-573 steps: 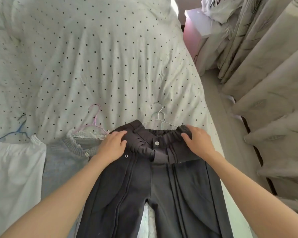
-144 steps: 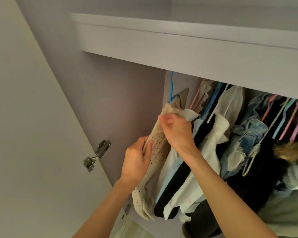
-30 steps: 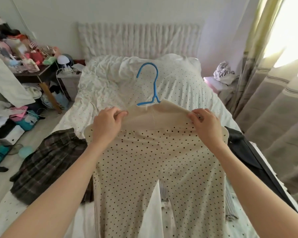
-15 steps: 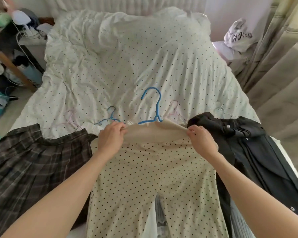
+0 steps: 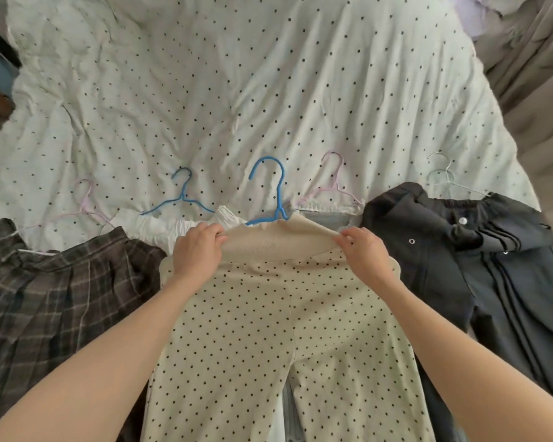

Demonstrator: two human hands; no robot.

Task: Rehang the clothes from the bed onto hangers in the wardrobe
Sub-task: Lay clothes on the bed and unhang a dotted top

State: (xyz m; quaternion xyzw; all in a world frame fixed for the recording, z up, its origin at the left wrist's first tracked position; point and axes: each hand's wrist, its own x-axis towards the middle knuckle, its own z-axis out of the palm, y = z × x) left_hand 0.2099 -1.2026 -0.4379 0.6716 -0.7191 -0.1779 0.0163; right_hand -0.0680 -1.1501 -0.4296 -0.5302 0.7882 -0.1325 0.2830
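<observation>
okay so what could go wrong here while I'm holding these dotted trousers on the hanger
Both hands, left and right, pinch only the beige waistband of the cream polka-dot trousers; it may slip off the bright blue plastic hanger when lifted. Neighbouring hangers, dark blue and pink, lie close and might snag.

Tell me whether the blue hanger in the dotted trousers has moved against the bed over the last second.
Yes. The blue hanger has come down the bed, away from the pillow end, until its hook lines up with the other hangers' hooks.
</observation>
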